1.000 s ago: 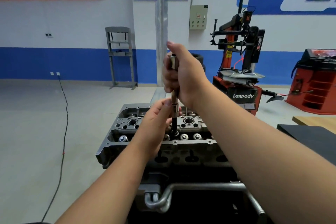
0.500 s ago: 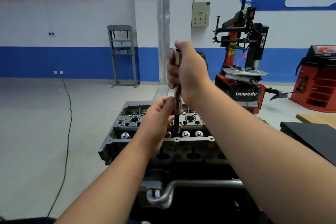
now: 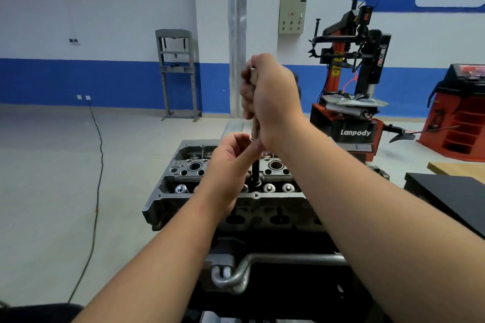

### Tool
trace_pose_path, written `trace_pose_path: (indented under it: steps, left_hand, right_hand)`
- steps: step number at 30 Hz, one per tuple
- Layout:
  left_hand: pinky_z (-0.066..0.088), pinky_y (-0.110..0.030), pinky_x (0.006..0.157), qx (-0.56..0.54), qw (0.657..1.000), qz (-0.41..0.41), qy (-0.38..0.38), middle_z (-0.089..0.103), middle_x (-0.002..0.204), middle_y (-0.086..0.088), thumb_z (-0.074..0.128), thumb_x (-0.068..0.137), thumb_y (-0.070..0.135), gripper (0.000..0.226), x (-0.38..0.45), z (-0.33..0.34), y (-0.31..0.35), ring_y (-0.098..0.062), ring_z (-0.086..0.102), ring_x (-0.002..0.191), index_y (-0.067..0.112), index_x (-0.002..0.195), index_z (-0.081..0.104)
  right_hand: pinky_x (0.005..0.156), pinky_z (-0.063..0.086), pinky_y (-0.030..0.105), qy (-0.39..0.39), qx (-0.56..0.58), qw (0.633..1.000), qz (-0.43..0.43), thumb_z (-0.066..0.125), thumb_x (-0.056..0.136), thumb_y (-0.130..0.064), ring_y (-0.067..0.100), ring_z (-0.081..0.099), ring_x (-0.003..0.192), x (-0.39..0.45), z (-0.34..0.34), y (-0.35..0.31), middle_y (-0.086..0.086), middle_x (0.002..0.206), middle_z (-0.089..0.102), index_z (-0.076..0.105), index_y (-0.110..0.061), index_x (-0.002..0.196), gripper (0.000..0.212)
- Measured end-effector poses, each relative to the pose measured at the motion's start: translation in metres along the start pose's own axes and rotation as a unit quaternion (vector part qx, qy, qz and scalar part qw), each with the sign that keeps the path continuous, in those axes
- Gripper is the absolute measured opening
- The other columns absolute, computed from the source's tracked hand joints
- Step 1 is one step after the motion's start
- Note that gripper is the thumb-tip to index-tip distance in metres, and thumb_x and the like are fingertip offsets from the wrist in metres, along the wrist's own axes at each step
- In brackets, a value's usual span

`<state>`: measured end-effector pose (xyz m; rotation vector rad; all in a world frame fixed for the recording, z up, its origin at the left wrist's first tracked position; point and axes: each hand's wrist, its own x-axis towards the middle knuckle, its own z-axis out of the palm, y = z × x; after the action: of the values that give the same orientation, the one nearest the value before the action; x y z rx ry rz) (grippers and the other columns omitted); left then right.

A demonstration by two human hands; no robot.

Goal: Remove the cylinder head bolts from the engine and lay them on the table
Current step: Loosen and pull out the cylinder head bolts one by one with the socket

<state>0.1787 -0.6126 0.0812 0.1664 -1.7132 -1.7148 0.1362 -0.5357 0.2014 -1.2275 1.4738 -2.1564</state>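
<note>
Currently the right hand (image 3: 273, 97) grips an upright extension bar (image 3: 254, 127) whose dark lower end (image 3: 255, 172) enters a recess in the cylinder head (image 3: 236, 183). The left hand (image 3: 231, 165) pinches the bar at its collar. A black table (image 3: 451, 199) lies right, apart from the engine; open floor (image 3: 78, 178) lies left.

Dark bolt (image 3: 255, 168) stands upright, seemingly half-raised, from grey cylinder head (image 3: 231, 186).

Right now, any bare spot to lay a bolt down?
Bare patch: the black table at right, bordered by the wooden top behind. Crowded: the cylinder head, where the right hand grips the tool and the left hand pinches its shaft.
</note>
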Motion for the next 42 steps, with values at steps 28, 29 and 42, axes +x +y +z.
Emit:
trace_pose_path:
  steps: [28, 29, 42]
  left_hand:
    - [0.046, -0.027, 0.07, -0.017, 0.999, 0.016, 0.033, 0.066, 0.071, 0.011, 0.086, 0.066, 0.046, 0.043, 0.003, 0.003, -0.002, -0.005, 0.057, 0.065, 0.019, 0.093, 0.065]
    - [0.047, -0.027, 0.071, -0.012, 0.999, 0.017, 0.032, 0.065, 0.073, 0.01, 0.087, 0.062, 0.048, 0.049, 0.004, 0.003, -0.003, -0.007, 0.056, 0.067, 0.019, 0.095, 0.065]
    - [0.045, -0.038, 0.083, -0.017, 1.0, -0.007, -0.025, 0.078, 0.095, 0.002, 0.068, 0.091, 0.05, 0.02, -0.002, -0.002, 0.001, -0.01, 0.07, 0.088, 0.034, 0.094, 0.079]
  right_hand:
    - [0.061, 0.042, 0.034, 0.095, -0.047, 0.994, 0.018, 0.049, 0.095, -0.044, 0.014, 0.048, 0.063, -0.003, 0.004, 0.008, -0.004, 0.067, 0.054, 0.057, -0.017, 0.081, 0.031]
    - [0.059, 0.038, 0.035, 0.073, -0.031, 0.997, 0.019, 0.048, 0.092, -0.043, 0.014, 0.043, 0.059, -0.002, 0.003, 0.008, -0.003, 0.063, 0.049, 0.055, -0.018, 0.074, 0.032]
    - [0.057, 0.038, 0.031, 0.052, -0.018, 0.998, 0.003, 0.054, 0.097, -0.035, 0.014, 0.043, 0.055, -0.004, -0.001, 0.004, -0.002, 0.063, 0.049, 0.054, -0.014, 0.082, 0.026]
